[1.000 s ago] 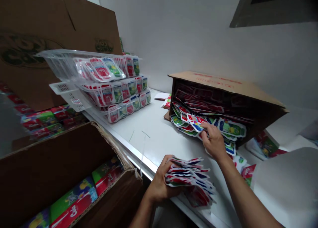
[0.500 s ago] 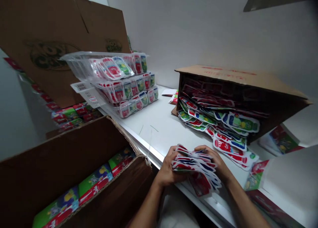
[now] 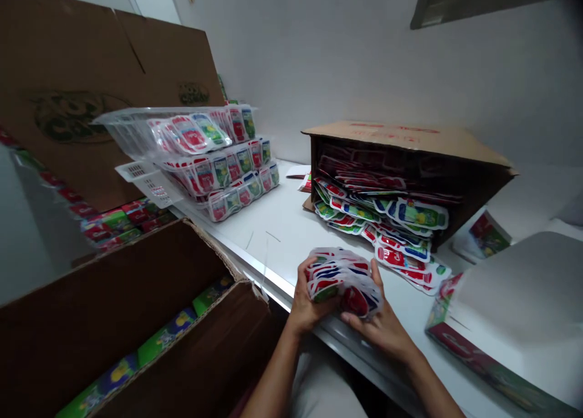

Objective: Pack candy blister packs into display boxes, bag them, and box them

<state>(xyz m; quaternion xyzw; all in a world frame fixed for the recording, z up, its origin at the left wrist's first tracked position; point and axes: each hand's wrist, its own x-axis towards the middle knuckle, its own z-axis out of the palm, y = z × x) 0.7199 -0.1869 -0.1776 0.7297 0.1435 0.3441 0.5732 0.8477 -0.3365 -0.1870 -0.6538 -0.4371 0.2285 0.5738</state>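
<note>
A thick bundle of bottle-shaped packets [image 3: 344,278], red, green and blue with white borders, is between both hands at the table's front edge. My left hand [image 3: 307,302] grips its left side, fingers wrapped round it. On the right side my right hand [image 3: 380,321] holds the bundle, thumb below and fingers behind. Beyond the hands, a cardboard box [image 3: 410,137] lies on its side, its open front full of similar packets. Some packets [image 3: 405,263] spill from it onto the white table [image 3: 273,217].
Stacked clear trays of packets [image 3: 218,163] stand at the back left. An open carton [image 3: 218,254] with colourful boxes inside is at the lower left, before a large brown cardboard panel [image 3: 159,108]. An open display box [image 3: 496,363] sits at the right.
The bundle has been drawn together and its fanned lower right part is more compact. My right hand has moved lower around its right side. The camera view has shifted slightly.
</note>
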